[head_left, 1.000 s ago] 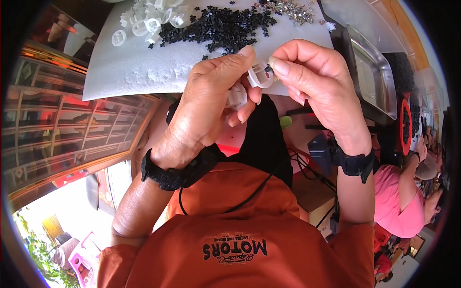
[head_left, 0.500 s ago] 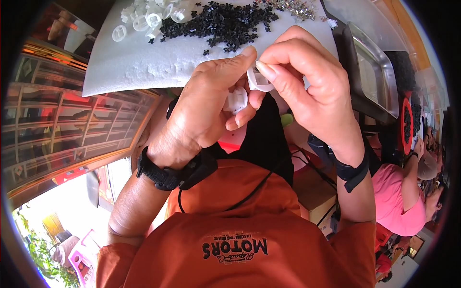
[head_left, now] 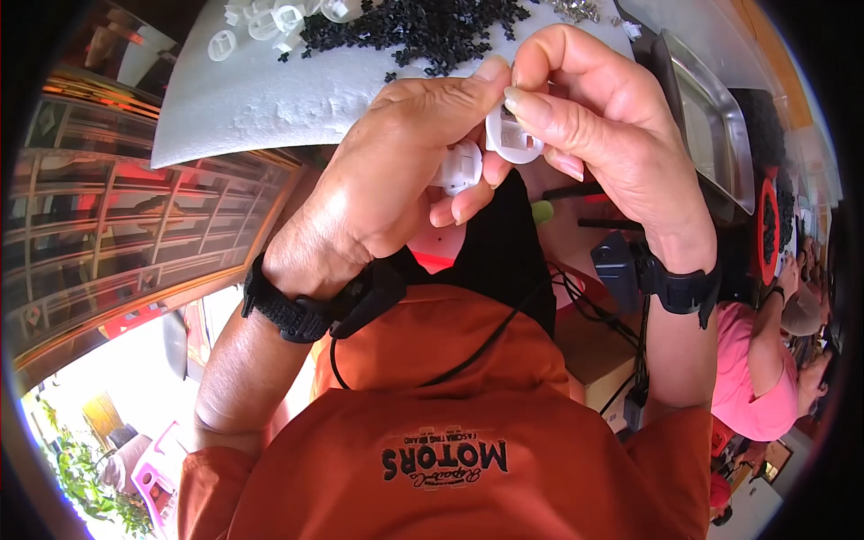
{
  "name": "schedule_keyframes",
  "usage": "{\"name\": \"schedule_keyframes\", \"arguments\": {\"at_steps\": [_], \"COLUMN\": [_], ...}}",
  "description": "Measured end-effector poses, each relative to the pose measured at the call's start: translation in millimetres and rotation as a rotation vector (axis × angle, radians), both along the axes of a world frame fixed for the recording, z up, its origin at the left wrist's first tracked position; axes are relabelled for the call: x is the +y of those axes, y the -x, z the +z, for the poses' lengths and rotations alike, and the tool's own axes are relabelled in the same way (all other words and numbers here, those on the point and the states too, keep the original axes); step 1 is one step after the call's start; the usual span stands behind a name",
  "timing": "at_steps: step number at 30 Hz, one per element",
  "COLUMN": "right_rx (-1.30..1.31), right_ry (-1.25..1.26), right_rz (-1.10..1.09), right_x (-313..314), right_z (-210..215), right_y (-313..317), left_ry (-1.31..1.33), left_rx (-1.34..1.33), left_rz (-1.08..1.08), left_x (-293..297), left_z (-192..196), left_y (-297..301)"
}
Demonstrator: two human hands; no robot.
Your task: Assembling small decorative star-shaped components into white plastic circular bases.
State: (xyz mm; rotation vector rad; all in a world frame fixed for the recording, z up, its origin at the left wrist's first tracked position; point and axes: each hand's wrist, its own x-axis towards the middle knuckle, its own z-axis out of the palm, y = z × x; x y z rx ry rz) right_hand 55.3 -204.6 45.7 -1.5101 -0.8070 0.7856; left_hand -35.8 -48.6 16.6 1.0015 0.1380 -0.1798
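foam sheet [head_left: 252,112] near-left stretch bare: hand could slide in across left edge. black-part pile [head_left: 414,34] blocks sheet's far middle; white round parts [head_left: 264,24] crowd far left, slim passage between them and left edge. metal bits [head_left: 576,9] at far right. metal tray [head_left: 706,117], raised rim, just right of sheet. left hand [head_left: 387,162] and right hand [head_left: 630,135] obstruct near-right edge. near side of sheet: black cable [head_left: 481,349] crosses gap between forearms [head_left: 247,378]. paneled cabinet [head_left: 135,238] bounds left side.
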Motion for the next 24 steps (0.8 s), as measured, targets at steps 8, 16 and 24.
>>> {"name": "schedule_keyframes", "arguments": {"at_steps": [8,16,24], "right_rx": [0.112,-0.078,-0.185], "right_ry": [0.021,0.001,0.287], "right_rz": [-0.01,-0.193,-0.178], "right_x": [-2,-20,-15], "right_z": [-3,-3,-10], "right_y": [-2,4,24], "left_ry": [-0.182,-0.208,-0.262], "left_rx": [0.008,0.012,-0.113], "left_rz": [0.018,-0.01,0.014], "left_x": [-6,-9,-4], "left_z": [-2,-5,-14], "left_y": [-2,-3,3]}}
